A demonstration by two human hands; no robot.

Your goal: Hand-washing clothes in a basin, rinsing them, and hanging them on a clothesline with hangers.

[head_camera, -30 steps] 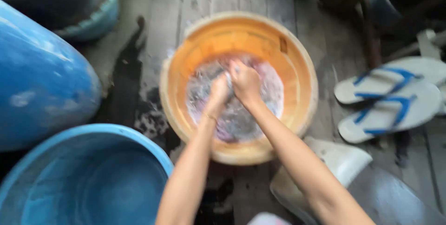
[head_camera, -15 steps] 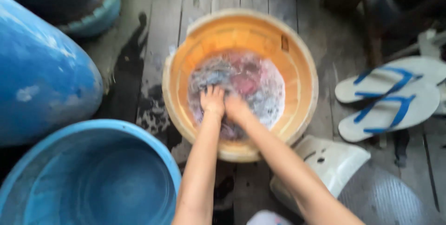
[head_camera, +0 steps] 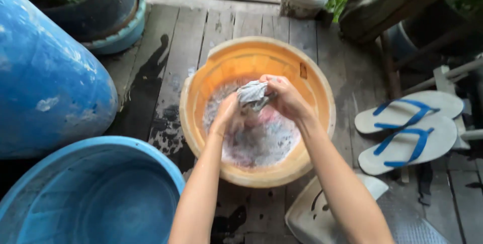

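There are 1 orange basin point(head_camera: 322, 98), 1 blue tub point(head_camera: 75, 173), 1 blue barrel point(head_camera: 45, 83) and 2 sandals point(head_camera: 407, 128) (blue-strapped).

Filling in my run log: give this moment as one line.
left hand: grips wet cloth | right hand: grips same cloth | orange basin: soapy water | floor: wet planks

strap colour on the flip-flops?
Blue straps on pale, whitish soles; the flip-flops lie right of the orange basin. Head view.
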